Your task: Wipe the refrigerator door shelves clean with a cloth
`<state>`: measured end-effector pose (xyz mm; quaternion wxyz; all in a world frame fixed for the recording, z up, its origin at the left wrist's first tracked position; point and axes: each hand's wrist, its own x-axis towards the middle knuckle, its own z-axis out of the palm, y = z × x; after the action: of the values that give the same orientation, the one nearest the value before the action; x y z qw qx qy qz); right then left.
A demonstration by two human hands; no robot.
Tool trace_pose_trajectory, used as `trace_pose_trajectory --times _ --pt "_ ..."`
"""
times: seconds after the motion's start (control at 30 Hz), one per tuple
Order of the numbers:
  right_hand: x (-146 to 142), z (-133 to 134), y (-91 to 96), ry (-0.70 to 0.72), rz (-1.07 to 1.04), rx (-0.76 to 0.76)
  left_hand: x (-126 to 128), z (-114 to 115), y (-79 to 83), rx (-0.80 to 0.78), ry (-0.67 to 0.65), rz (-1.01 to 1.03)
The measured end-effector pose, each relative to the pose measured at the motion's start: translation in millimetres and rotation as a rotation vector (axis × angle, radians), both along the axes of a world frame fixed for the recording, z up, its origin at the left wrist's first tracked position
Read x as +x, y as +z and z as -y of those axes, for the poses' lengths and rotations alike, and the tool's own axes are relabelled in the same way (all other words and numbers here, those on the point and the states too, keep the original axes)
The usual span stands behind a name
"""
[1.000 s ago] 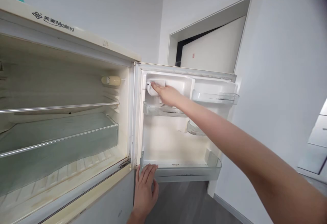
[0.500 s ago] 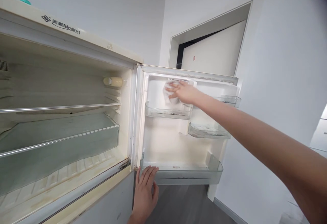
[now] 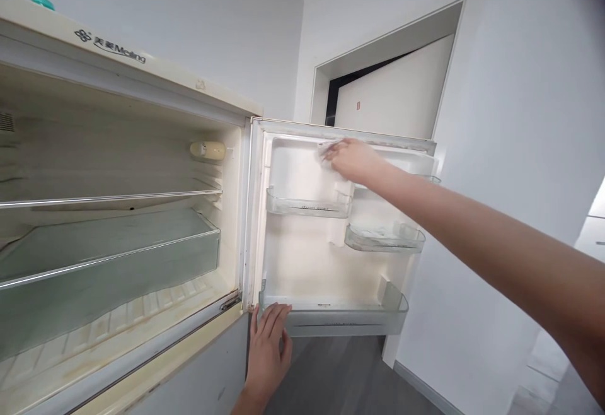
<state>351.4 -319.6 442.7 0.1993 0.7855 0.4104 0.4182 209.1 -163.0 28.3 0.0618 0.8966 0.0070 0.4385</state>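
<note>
My right hand (image 3: 352, 159) is closed on a crumpled white cloth (image 3: 327, 149) and presses it against the upper inner panel of the open refrigerator door (image 3: 302, 248). Most of the cloth is hidden behind my fingers. At the door's lower left corner, my left hand (image 3: 269, 352) rests its extended fingers on the edge of the bottom door bin (image 3: 350, 323), with the thumb apart. Just below my right hand is a small clear door bin (image 3: 307, 205). Another clear bin (image 3: 385, 239) sits lower on the right.
On the left stands the refrigerator compartment, with a glass shelf (image 3: 108, 198), a greenish drawer (image 3: 118, 282) and a lamp cover (image 3: 208, 150). A teal object (image 3: 42, 2) lies on top. Behind the refrigerator door are a doorway with a white door (image 3: 397, 87) and grey floor (image 3: 331, 377).
My right hand has moved slightly right and up with the cloth, its fingers now bunched more tightly. My left hand stays at the door's lower corner. The view has shifted slightly.
</note>
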Motion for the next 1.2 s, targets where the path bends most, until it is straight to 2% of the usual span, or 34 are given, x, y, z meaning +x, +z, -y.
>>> trace_pose_trajectory --times 0.07,0.17,0.27,0.37,0.47,0.57,0.77,0.97,1.07,1.2 --pt "-9.9 3.9 5.5 -0.060 0.097 0.021 0.0 0.2 -0.4 0.005 0.006 0.011" --pt "-24.7 2.6 -3.5 -0.153 0.083 -0.028 -0.6 0.7 0.5 0.022 0.006 0.020" --pt "-35.5 -6.5 -17.4 -0.260 -0.100 -0.053 -1.6 1.0 1.8 0.024 0.003 0.007" --pt "-40.1 -16.0 -21.2 -0.297 -0.315 0.073 -1.4 0.4 1.0 0.029 0.009 0.008" --pt "-38.4 -22.9 -21.0 -0.260 -0.513 0.149 -0.3 -0.4 -1.0 0.053 0.024 0.034" --pt "-35.1 -30.2 -27.0 -0.221 -0.693 0.097 0.3 -0.2 -1.4 0.072 0.038 0.069" --pt "-40.1 -44.7 -39.2 -0.137 -0.821 0.175 -0.4 1.8 2.4 0.082 0.024 0.088" --pt "-53.1 -64.0 -41.7 0.131 -0.982 0.362 1.3 1.2 -1.1 0.095 0.031 0.113" --pt "-60.4 -75.4 -46.1 0.195 -1.008 0.446 0.2 -1.9 -3.0 0.110 0.028 0.107" --pt "-66.4 -76.2 -52.4 0.197 -0.888 0.378 -4.2 -7.7 -1.4 0.129 0.012 0.072"
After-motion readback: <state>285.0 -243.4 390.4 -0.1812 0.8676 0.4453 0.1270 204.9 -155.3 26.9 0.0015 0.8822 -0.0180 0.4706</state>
